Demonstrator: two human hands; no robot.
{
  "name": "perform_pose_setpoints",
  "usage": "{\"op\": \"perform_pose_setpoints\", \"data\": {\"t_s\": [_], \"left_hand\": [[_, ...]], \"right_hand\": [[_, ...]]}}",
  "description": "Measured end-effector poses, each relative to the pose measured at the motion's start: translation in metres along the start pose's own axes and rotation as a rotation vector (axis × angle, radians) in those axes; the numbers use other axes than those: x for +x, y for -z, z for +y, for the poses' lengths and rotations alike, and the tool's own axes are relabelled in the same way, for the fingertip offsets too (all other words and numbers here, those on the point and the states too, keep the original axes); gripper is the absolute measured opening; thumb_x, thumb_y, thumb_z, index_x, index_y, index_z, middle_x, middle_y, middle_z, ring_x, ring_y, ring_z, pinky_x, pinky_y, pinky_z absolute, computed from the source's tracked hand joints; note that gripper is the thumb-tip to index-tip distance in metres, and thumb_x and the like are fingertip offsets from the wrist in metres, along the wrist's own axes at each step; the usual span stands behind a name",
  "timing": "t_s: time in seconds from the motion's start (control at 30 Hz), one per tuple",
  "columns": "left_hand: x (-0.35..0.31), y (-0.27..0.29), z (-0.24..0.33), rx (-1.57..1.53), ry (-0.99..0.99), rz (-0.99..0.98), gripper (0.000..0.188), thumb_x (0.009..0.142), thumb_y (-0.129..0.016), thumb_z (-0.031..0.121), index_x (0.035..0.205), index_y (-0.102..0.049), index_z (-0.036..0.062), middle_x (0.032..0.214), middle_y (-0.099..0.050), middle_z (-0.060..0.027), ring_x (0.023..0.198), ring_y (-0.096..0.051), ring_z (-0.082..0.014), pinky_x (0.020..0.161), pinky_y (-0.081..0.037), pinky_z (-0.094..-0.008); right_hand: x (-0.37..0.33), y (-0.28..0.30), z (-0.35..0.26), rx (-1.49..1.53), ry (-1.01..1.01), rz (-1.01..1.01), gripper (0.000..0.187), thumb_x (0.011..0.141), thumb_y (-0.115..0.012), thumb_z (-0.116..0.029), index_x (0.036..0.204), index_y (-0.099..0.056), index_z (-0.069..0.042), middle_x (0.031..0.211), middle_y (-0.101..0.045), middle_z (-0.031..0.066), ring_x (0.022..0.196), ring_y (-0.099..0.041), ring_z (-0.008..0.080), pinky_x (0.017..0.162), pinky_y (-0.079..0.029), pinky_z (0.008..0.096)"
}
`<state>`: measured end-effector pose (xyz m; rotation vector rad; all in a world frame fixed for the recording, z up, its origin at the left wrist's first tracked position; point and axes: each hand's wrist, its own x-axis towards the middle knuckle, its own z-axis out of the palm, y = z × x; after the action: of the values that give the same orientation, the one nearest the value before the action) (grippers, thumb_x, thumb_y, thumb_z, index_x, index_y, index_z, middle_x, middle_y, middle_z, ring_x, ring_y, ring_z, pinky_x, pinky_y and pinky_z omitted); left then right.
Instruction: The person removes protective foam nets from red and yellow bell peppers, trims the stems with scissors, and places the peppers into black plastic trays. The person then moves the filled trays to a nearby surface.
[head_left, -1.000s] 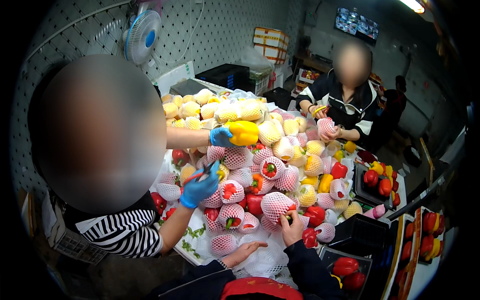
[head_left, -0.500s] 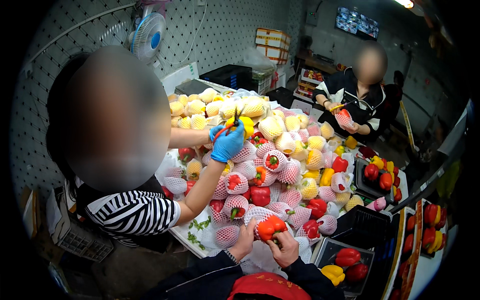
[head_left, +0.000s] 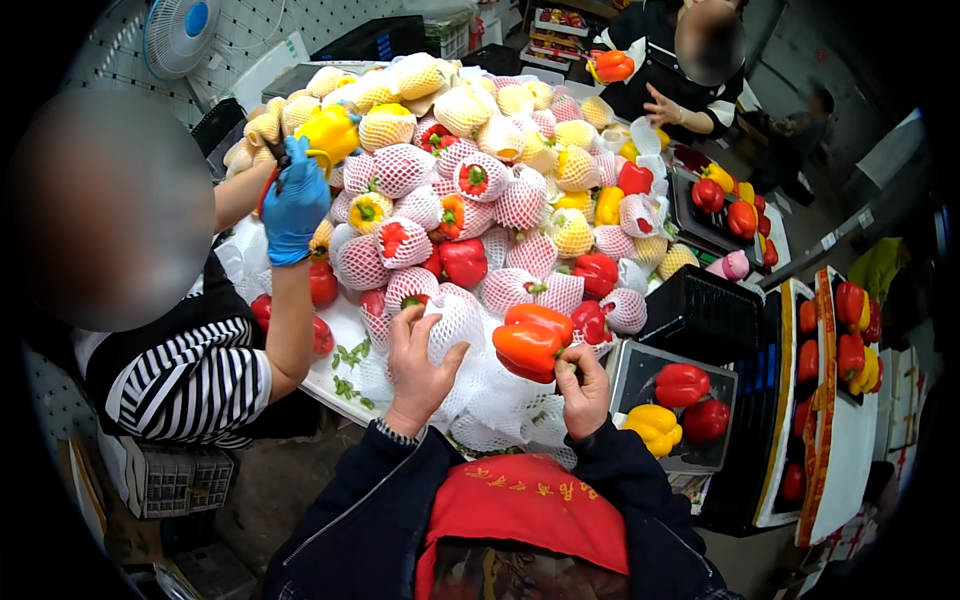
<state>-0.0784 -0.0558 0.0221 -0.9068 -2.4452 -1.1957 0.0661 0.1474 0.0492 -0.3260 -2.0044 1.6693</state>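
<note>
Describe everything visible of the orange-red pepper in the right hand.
The orange-red bell pepper is plump, lobed and glossy, its skin smooth-looking and not wrapped. Tipped sideways, it is pinched near one end by the right hand, with a bit of green showing there. It is held over white foam netting.

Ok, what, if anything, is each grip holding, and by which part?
Right grip: orange-red pepper, by its stem end. Left grip: at white foam netting; cannot tell if held.

Seeing a pale tiled wall (head_left: 320,25) dotted with dark diamonds at upper left, with a blue-hubbed fan (head_left: 180,35) in front; noticing a plain grey wall (head_left: 790,50) at upper right, a white counter (head_left: 322,373) in the middle and dim, brownish floor (head_left: 285,480) at lower left.
</note>
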Motion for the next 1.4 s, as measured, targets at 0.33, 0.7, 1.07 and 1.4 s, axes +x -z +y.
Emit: {"op": "perform_pose_setpoints", "data": {"t_s": [0.33,0.7,1.07,1.4], "left_hand": [[-0.006,-0.040,0.031,-1.272,0.434,-0.473,0.076,0.097,-0.065,0.042,0.154,-0.031,0.0048,0.133,-0.056,-0.0103,0.120,-0.057,-0.0176,0.101,-0.048,-0.0317],[-0.019,-0.031,-0.020,-1.104,0.771,-0.471,0.037,0.108,-0.043,0.026,0.124,-0.062,-0.0009,0.078,-0.073,-0.0133,0.071,-0.073,-0.0187,0.065,-0.059,-0.0273],[-0.020,-0.013,0.001,-1.003,0.746,-0.091,0.025,0.100,-0.046,0.005,0.121,-0.059,0.0000,0.074,-0.066,-0.0063,0.063,-0.063,-0.0116,0.058,-0.049,-0.0219],[-0.009,-0.004,0.047,-1.234,0.671,-0.361,0.040,0.108,-0.042,0.028,0.137,-0.045,0.0012,0.104,-0.068,-0.0206,0.073,-0.070,-0.0207,0.062,-0.057,-0.0296]], "right_hand": [[-0.017,0.000,-0.004,-0.236,0.309,-0.191,0.012,0.086,-0.067,0.002,0.096,-0.061,-0.002,0.086,-0.053,0.0137,0.071,-0.056,0.0286,0.065,-0.046,0.0342],[-0.045,0.038,-0.019,0.754,-0.120,-0.179,0.008,0.102,-0.054,-0.010,0.102,-0.057,-0.003,0.094,-0.058,0.0096,0.079,-0.055,0.0165,0.073,-0.044,0.0291],[-0.070,0.068,-0.128,0.940,-0.453,-0.160,0.013,0.098,-0.064,-0.012,0.104,-0.055,-0.006,0.104,-0.067,0.0134,0.097,-0.066,0.0229,0.087,-0.053,0.0388],[-0.045,0.046,-0.060,0.842,-0.262,0.021,0.008,0.103,-0.052,-0.013,0.105,-0.051,-0.005,0.092,-0.059,0.0081,0.076,-0.061,0.0186,0.067,-0.051,0.0314]]}}
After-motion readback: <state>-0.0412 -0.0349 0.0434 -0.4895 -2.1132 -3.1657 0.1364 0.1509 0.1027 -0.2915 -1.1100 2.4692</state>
